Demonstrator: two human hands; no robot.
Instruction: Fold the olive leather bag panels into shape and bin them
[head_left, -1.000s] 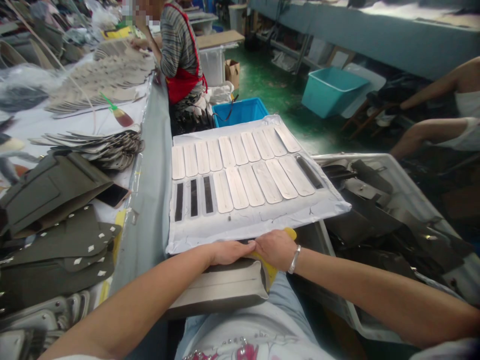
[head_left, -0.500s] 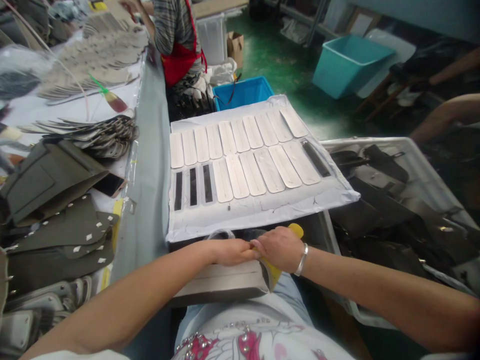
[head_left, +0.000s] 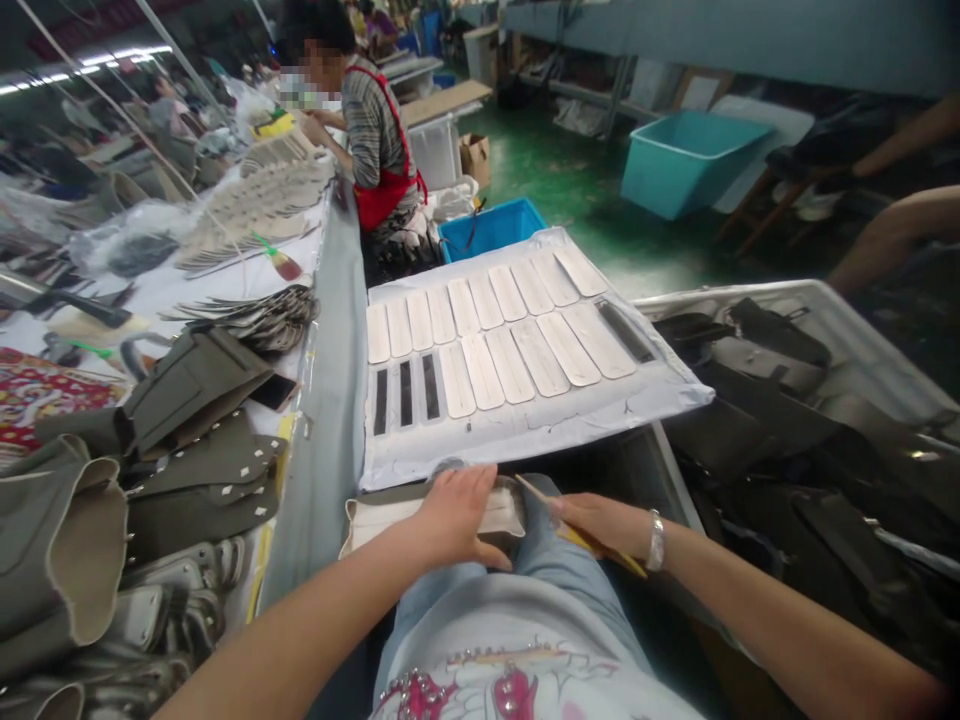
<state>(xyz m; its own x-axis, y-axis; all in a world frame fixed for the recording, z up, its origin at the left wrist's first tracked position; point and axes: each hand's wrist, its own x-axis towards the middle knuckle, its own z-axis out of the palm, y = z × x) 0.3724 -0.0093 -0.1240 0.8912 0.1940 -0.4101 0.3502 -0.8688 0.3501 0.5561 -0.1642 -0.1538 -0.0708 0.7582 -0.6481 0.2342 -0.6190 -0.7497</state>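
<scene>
On my lap lies a dark grey-green leather-like bag piece (head_left: pixel 506 512) with a cream panel, partly covered by my hand. My left hand (head_left: pixel 454 520) presses flat on it, fingers stretched out and thumb apart. Just right of the piece, my right hand (head_left: pixel 604 522) is closed around a flat yellow tool (head_left: pixel 626 562). Its thin tan tip points up and left, apart from the piece. Beyond my hands, a white-covered board (head_left: pixel 525 425) bears two rows of cream rounded strips (head_left: pixel 499 370), several with dark bands.
A white bin (head_left: pixel 862 320) of dark pieces stands at right. On the left table are stacked grey-green pieces (head_left: pixel 199 480) and a small green-tipped bottle (head_left: pixel 283 262). Past the board are a blue bin (head_left: pixel 499 222), a teal bin (head_left: pixel 690 160) and a seated person in a red apron (head_left: pixel 384 195).
My hands have parted. The right hand has drawn the yellow tool away to the right, off the bag piece. The left hand has spread flat on the piece. The view has tilted up.
</scene>
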